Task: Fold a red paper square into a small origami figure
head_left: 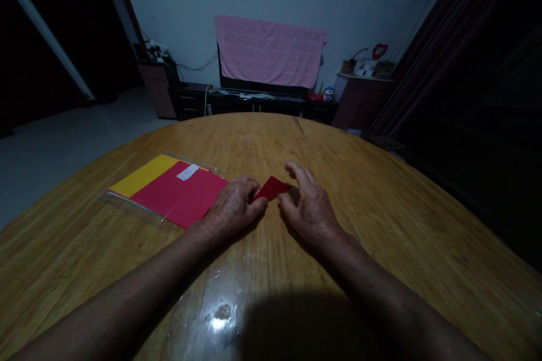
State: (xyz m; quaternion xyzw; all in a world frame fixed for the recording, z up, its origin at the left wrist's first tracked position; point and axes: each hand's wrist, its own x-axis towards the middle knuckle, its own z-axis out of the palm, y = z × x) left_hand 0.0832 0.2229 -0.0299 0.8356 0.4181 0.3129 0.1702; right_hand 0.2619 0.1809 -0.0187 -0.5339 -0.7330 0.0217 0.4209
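body: person, two bare hands | left hand (234, 207): bare, broad back, thick blunt fingers, prominent knuckles | right hand (309, 210): bare, same broad back, long thick fingers | left forearm (121, 287): bare to frame edge, tapering to wrist | right forearm (393, 307): bare, likewise tapering

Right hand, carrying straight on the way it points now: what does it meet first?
The small red paper piece, just ahead of the right hand's fingertips; they look very close, though depth is hard to judge from this view.
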